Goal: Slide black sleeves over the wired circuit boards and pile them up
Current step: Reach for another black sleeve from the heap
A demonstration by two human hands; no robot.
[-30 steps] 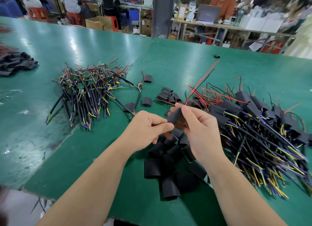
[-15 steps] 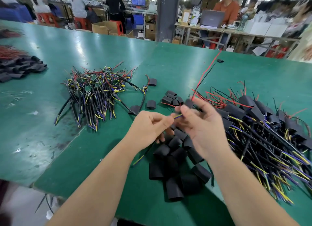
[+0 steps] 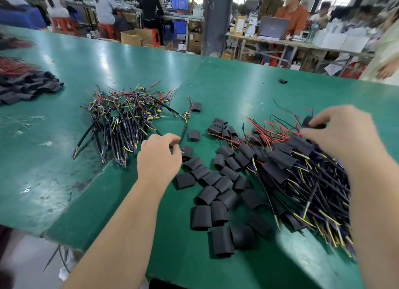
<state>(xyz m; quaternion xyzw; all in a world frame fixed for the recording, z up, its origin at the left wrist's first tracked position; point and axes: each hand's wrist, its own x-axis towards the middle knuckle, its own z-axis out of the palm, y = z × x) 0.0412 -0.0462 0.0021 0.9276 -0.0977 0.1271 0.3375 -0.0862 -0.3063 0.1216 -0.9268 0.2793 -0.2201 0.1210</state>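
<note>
On the green table (image 3: 226, 83) a tangle of bare wired circuit boards (image 3: 123, 116) lies at the left. Loose black sleeves (image 3: 216, 191) are scattered in the middle, and a pile of sleeved boards (image 3: 302, 172) lies at the right. My left hand (image 3: 159, 157) has its fingers curled at the black cable (image 3: 184, 131) of one wired board (image 3: 187, 115) lying beside the tangle. My right hand (image 3: 343, 133) holds a sleeved board (image 3: 311, 123) low over the far end of the right pile.
Another heap of black sleeves (image 3: 28, 85) with red wires lies at the far left. One stray sleeve (image 3: 282, 81) sits near the far edge. The table's near edge runs just below my forearms. People sit at benches behind.
My hands, joined over the sleeves a moment ago, have parted. The right one carried the sleeved board to the right pile; the left one went left to a bare board's cable.
</note>
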